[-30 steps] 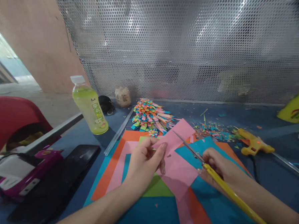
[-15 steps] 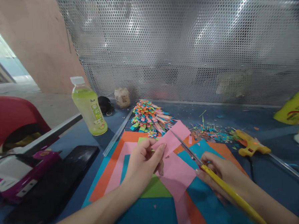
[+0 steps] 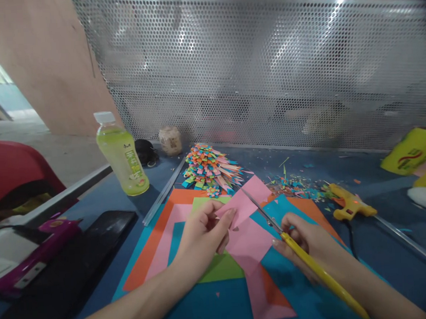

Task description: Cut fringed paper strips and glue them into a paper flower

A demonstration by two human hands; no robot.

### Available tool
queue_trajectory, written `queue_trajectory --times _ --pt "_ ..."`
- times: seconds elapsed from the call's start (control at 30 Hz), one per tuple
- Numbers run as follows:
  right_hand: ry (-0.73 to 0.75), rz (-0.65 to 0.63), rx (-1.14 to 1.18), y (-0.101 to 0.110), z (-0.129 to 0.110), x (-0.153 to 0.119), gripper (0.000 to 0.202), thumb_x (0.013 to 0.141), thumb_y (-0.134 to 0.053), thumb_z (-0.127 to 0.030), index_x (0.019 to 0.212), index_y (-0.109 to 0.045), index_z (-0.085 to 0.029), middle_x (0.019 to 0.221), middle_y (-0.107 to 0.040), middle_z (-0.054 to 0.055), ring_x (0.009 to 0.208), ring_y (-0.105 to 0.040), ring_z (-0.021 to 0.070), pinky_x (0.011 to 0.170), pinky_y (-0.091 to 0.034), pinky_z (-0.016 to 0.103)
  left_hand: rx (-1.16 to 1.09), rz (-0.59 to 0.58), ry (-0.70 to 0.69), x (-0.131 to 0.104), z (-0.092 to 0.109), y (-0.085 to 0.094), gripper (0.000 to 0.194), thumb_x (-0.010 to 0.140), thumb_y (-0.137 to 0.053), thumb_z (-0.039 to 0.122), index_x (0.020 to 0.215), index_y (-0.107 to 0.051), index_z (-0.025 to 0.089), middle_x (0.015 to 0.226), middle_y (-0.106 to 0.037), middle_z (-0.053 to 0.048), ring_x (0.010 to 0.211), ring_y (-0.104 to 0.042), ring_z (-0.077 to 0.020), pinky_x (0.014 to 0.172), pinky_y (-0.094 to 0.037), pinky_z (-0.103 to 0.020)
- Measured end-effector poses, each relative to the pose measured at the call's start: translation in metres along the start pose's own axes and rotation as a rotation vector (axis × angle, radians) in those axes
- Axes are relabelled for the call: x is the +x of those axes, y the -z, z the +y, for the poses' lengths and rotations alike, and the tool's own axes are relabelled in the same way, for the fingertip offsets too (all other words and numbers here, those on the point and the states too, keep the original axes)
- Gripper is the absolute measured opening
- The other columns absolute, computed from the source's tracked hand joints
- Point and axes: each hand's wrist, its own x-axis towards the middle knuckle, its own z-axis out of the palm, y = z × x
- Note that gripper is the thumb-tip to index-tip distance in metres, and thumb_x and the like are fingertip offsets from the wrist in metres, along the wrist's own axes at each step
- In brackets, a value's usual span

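Note:
Between thumb and fingers, my left hand [image 3: 207, 229] pinches a small piece of pink paper [image 3: 252, 198], held up above the sheets. My right hand [image 3: 308, 240] is closed on yellow-handled scissors [image 3: 292, 243]. Their blades lie at the pink piece, pointing up and left; whether they are cutting into it I cannot tell. Below are a larger pink sheet [image 3: 251, 243], a green sheet [image 3: 219, 269], blue sheets [image 3: 202, 305] and an orange sheet [image 3: 140, 265], overlapping. Just beyond my hands stands a cone-shaped pile of folded, colourful paper pieces [image 3: 209, 164].
A bottle of yellow-green drink [image 3: 123, 159] stands at the left, behind a black phone [image 3: 96, 251] and a purple power strip [image 3: 36, 259]. Paper scraps [image 3: 296, 186] and a yellow glue gun [image 3: 349, 202] lie to the right. A perforated metal panel [image 3: 230, 73] closes off the back.
The view has shifted slightly, moving most things a little left. Both hands keep their grips, and the scissors stay at the pink piece.

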Motion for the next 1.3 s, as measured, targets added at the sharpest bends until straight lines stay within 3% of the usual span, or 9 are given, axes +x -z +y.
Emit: queue_trajectory --times 0.2,0.47,0.63,0.77,0.93,1.03,1.17,1.3 --pt "-0.008 -0.023 -0.015 0.0017 -0.0003 0.0006 0.037 0.076 -0.052 -0.053 0.066 -0.033 -0.023 0.038 -0.029 -0.011 0.033 -0.028 0.0073 0.037 -0.014 0.021 -0.02 0.0 0.004 0.0014 0.0001 -0.0001 0.023 0.079 -0.056 0.03 0.064 -0.044 0.017 0.041 -0.039 0.011 0.031 -0.035 -0.0019 0.032 -0.024 -0.013" --pt "-0.042 -0.086 0.027 0.0065 -0.002 0.0023 0.032 0.077 -0.057 -0.04 0.07 -0.032 -0.023 0.05 -0.032 -0.011 0.041 -0.029 0.0061 0.039 -0.02 0.019 0.0 -0.025 0.031 0.0012 -0.0005 -0.0014 0.023 0.078 -0.056 0.031 0.065 -0.045 0.017 0.041 -0.038 0.01 0.03 -0.032 -0.0017 0.031 -0.022 -0.013" --pt "-0.041 -0.07 -0.003 0.0069 -0.0018 0.0031 0.032 0.077 -0.057 -0.039 0.069 -0.031 -0.023 0.047 -0.027 -0.011 0.04 -0.027 0.0064 0.039 -0.018 0.019 0.028 -0.034 0.027 0.0012 -0.0047 -0.0009 0.024 0.078 -0.056 0.033 0.065 -0.044 0.017 0.042 -0.04 0.01 0.03 -0.036 -0.0028 0.032 -0.026 -0.014" --pt "-0.037 -0.07 0.003 0.0071 -0.0011 0.0028 0.03 0.078 -0.055 -0.04 0.069 -0.032 -0.022 0.045 -0.033 -0.011 0.039 -0.029 0.0061 0.038 -0.018 0.019 0.019 -0.026 0.025 0.0025 -0.0054 -0.0002 0.022 0.079 -0.055 0.035 0.068 -0.047 0.017 0.043 -0.045 0.008 0.035 -0.042 -0.0056 0.037 -0.03 -0.016" --pt "-0.065 -0.073 0.144 0.0035 -0.0011 0.002 0.031 0.078 -0.055 -0.044 0.073 -0.032 -0.023 0.049 -0.04 -0.011 0.032 -0.03 0.004 0.033 -0.022 0.016 0.025 0.069 -0.044 0.0039 -0.0034 0.0011 0.023 0.078 -0.057 0.036 0.068 -0.054 0.016 0.057 -0.046 0.006 0.044 -0.039 -0.0034 0.04 -0.029 -0.014" --pt "-0.111 -0.073 0.285 -0.0007 -0.0013 0.0023 0.034 0.076 -0.054 -0.051 0.077 -0.034 -0.023 0.053 -0.043 -0.01 0.029 -0.036 0.005 0.028 -0.028 0.017 -0.015 0.031 0.051 0.0035 -0.0032 -0.0007 0.025 0.077 -0.058 0.04 0.069 -0.055 0.017 0.051 -0.039 0.007 0.04 -0.037 -0.0042 0.036 -0.028 -0.014" --pt "-0.079 -0.045 0.354 -0.0016 -0.0021 0.0017 0.036 0.077 -0.053 -0.053 0.081 -0.034 -0.022 0.054 -0.046 -0.009 0.031 -0.043 0.0062 0.03 -0.031 0.017 -0.089 -0.047 0.111 0.0021 -0.0048 -0.0042 0.023 0.072 -0.063 0.037 0.077 -0.058 0.015 0.052 -0.044 0.007 0.039 -0.043 -0.0054 0.036 -0.039 -0.017" --pt "0.026 -0.068 0.263 0.0018 -0.0023 -0.0012 0.029 0.082 -0.05 -0.046 0.083 -0.033 -0.022 0.074 -0.054 -0.002 0.043 -0.044 0.0056 0.04 -0.037 0.02 -0.15 -0.002 0.085 0.0019 -0.0038 -0.0031 0.021 0.07 -0.067 0.032 0.072 -0.055 0.014 0.059 -0.054 0.004 0.045 -0.056 -0.0077 0.036 -0.042 -0.016"
